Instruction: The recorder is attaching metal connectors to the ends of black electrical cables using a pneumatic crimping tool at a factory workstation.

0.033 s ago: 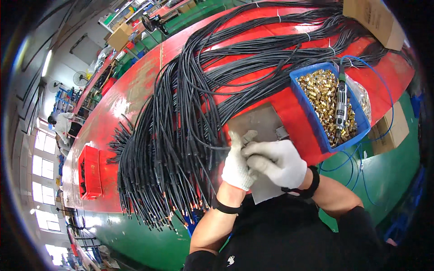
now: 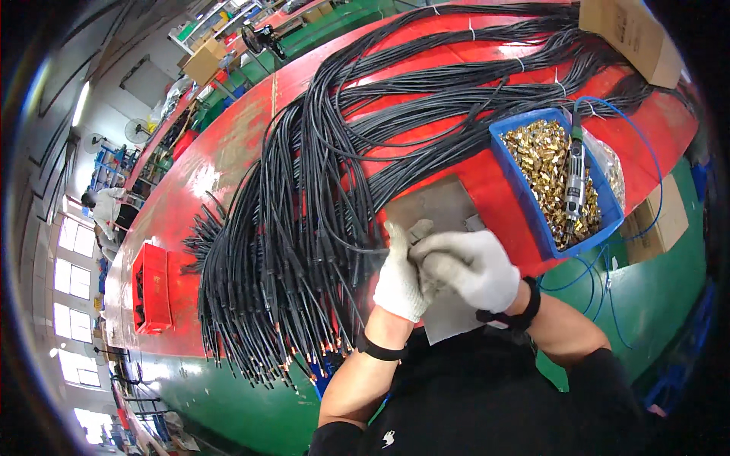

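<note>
My left hand (image 2: pixel 399 281), in a white glove, is closed around one black cable (image 2: pixel 357 248) that runs in from the heap on its left. Right against it, my gloved right hand (image 2: pixel 479 270) has its fingers bent and pressed together at the cable's end. Whatever lies between those fingertips is hidden by the gloves. Both hands are over a grey metal plate (image 2: pixel 433 204) on the red table. A small metal block (image 2: pixel 474 223) on the plate is partly covered by the right hand.
Many black cables (image 2: pixel 304 205) drape over the red table (image 2: pixel 205 171), bare copper ends hanging off its near edge. At right, a blue bin (image 2: pixel 544 232) holds brass fittings (image 2: pixel 536 156) and an air tool (image 2: pixel 576 182) with a blue hose. A red box (image 2: pixel 156 292) sits left.
My right hand has turned and shifted slightly, covering more of the small metal block. The left hand stays in place on the cable.
</note>
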